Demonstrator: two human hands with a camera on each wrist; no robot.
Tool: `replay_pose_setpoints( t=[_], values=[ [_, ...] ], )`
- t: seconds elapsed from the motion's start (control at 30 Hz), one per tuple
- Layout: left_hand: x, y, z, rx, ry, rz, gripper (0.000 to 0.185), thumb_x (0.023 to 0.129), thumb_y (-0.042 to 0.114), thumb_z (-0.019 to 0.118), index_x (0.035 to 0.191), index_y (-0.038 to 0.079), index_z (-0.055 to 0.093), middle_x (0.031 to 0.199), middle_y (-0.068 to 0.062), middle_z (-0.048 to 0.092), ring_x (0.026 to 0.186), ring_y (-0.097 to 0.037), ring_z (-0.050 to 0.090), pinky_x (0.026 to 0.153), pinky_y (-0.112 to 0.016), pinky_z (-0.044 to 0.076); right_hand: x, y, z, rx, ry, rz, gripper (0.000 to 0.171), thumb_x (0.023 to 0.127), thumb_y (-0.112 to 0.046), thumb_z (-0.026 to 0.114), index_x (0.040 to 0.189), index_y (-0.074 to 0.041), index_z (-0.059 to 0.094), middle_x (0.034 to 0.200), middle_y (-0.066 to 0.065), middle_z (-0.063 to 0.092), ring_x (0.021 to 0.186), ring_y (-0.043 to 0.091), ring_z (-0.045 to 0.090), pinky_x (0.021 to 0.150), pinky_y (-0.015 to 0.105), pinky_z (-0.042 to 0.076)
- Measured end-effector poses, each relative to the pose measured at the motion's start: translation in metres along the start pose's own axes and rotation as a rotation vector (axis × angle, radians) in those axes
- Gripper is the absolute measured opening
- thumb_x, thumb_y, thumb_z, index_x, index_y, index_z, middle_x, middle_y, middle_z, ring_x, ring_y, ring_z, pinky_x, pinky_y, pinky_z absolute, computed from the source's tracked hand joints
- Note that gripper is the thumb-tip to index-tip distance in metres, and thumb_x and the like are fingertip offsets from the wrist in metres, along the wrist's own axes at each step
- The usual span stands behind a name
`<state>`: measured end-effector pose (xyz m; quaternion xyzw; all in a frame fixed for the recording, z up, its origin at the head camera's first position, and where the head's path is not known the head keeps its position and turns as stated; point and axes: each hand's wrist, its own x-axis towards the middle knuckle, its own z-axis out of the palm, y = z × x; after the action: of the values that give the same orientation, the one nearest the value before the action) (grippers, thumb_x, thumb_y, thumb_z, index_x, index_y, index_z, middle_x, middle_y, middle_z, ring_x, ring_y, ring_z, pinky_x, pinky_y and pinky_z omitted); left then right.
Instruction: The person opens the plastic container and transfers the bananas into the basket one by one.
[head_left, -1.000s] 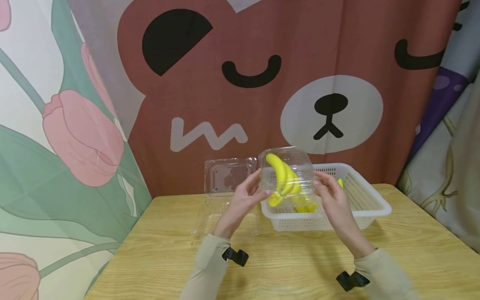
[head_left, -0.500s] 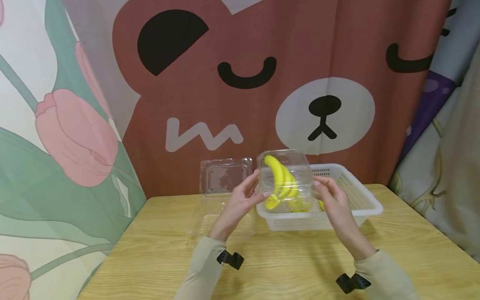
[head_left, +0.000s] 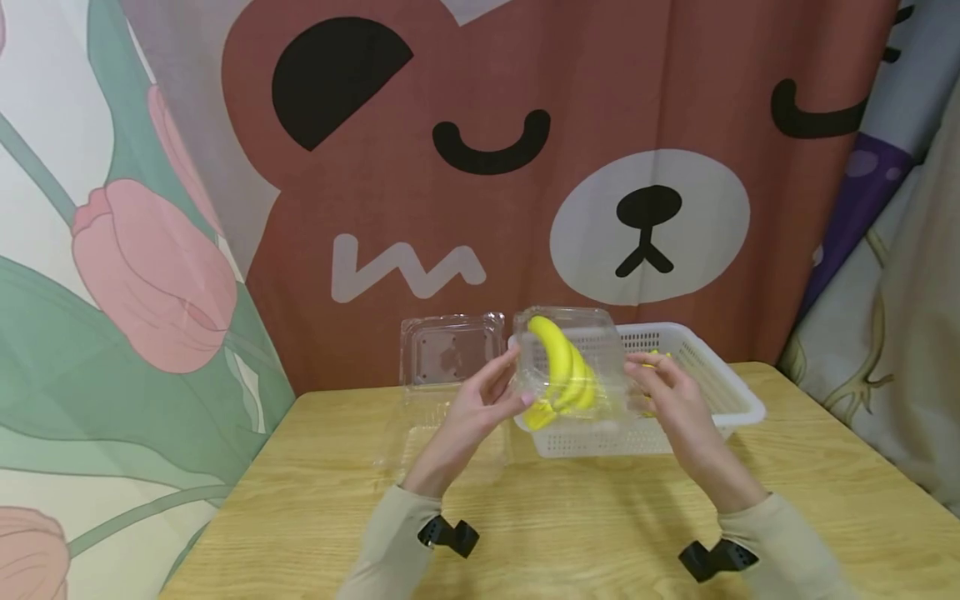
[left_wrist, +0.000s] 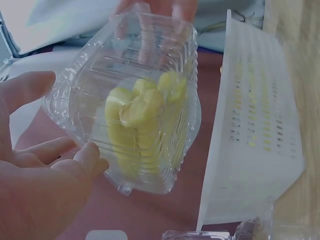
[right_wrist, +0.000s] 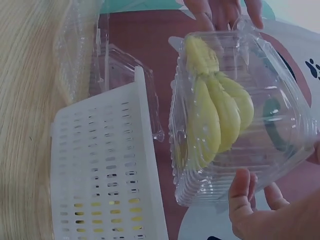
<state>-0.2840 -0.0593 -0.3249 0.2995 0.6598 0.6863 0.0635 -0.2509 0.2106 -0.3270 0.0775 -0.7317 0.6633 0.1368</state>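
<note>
A clear plastic clamshell box (head_left: 572, 367) with a bunch of yellow bananas (head_left: 561, 367) inside is held up between both hands, above the left end of a white perforated basket (head_left: 705, 367). My left hand (head_left: 487, 398) grips the box's left side with thumb and fingertips. My right hand (head_left: 663, 387) grips its right side. In the left wrist view the box (left_wrist: 135, 100) and bananas (left_wrist: 142, 107) sit just past my left hand (left_wrist: 40, 175). The right wrist view shows the box (right_wrist: 250, 115), the bananas (right_wrist: 215, 110) and my right hand (right_wrist: 265, 210) under its corner.
An empty open clamshell (head_left: 450, 358) stands on the wooden table (head_left: 570, 517) to the left of the basket. Something yellow (head_left: 658, 356) lies in the basket behind my right hand. A cartoon bear curtain hangs close behind the table.
The box has sunk a little toward the basket and turned slightly between the hands. Both hands keep the same hold.
</note>
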Motion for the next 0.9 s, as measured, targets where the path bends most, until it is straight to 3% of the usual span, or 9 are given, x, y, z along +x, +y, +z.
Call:
replay_pose_setpoints(
  t=[0.17, 0.33, 0.43, 0.57, 0.67, 0.9],
  values=[
    [-0.009, 0.006, 0.003, -0.030, 0.003, -0.001, 0.065, 0.093, 0.020, 0.069, 0.151, 0.023, 0.040, 0.159, 0.008, 0.028, 0.144, -0.011, 0.027, 0.114, -0.032, 0.026, -0.004, -0.005, -0.006, -0.032, -0.064, 0.034, 0.056, 0.102, -0.037, 0.052, 0.146, -0.003, 0.041, 0.145, 0.018, 0.038, 0.115, 0.022, 0.051, 0.088, 0.027, 0.050],
    [-0.017, 0.014, 0.007, -0.052, 0.028, -0.022, 0.056, 0.095, 0.021, 0.066, 0.147, 0.019, 0.047, 0.157, 0.006, 0.033, 0.142, -0.017, 0.032, 0.115, -0.040, 0.027, -0.011, -0.010, -0.012, -0.028, -0.091, 0.012, 0.051, 0.104, -0.027, 0.050, 0.147, -0.001, 0.040, 0.146, 0.019, 0.037, 0.115, 0.017, 0.050, 0.082, 0.027, 0.052],
    [-0.020, 0.017, 0.008, -0.095, 0.051, -0.042, 0.055, 0.095, 0.018, 0.065, 0.147, 0.013, 0.048, 0.152, -0.003, 0.040, 0.137, -0.022, 0.039, 0.113, -0.043, 0.030, -0.017, -0.011, -0.017, -0.015, -0.107, 0.005, 0.050, 0.103, -0.022, 0.051, 0.147, -0.002, 0.040, 0.147, 0.021, 0.036, 0.112, 0.010, 0.051, 0.077, 0.026, 0.053],
    [-0.021, 0.018, 0.008, -0.172, 0.087, -0.081, 0.055, 0.092, 0.014, 0.066, 0.144, 0.009, 0.048, 0.135, -0.018, 0.049, 0.120, -0.028, 0.052, 0.110, -0.040, 0.036, -0.025, -0.014, -0.022, -0.016, -0.129, 0.013, 0.046, 0.102, -0.017, 0.052, 0.146, -0.007, 0.044, 0.147, 0.021, 0.036, 0.113, 0.012, 0.051, 0.076, 0.027, 0.054],
    [-0.021, 0.018, 0.009, -0.195, 0.101, -0.102, 0.058, 0.091, 0.011, 0.067, 0.145, 0.006, 0.046, 0.135, -0.020, 0.045, 0.112, -0.028, 0.054, 0.105, -0.042, 0.041, -0.032, -0.016, -0.024, -0.090, -0.137, 0.017, 0.047, 0.101, -0.018, 0.053, 0.146, -0.010, 0.045, 0.144, 0.018, 0.041, 0.111, 0.013, 0.053, 0.080, 0.031, 0.052],
    [-0.024, 0.020, 0.013, -0.124, 0.101, -0.156, 0.060, 0.089, 0.012, 0.071, 0.144, 0.007, 0.047, 0.145, -0.014, 0.041, 0.115, -0.028, 0.053, 0.097, -0.041, 0.048, -0.045, -0.023, -0.026, -0.229, -0.170, 0.033, 0.050, 0.101, -0.027, 0.054, 0.148, -0.015, 0.043, 0.142, 0.016, 0.044, 0.117, 0.023, 0.049, 0.089, 0.045, 0.043]
  ],
)
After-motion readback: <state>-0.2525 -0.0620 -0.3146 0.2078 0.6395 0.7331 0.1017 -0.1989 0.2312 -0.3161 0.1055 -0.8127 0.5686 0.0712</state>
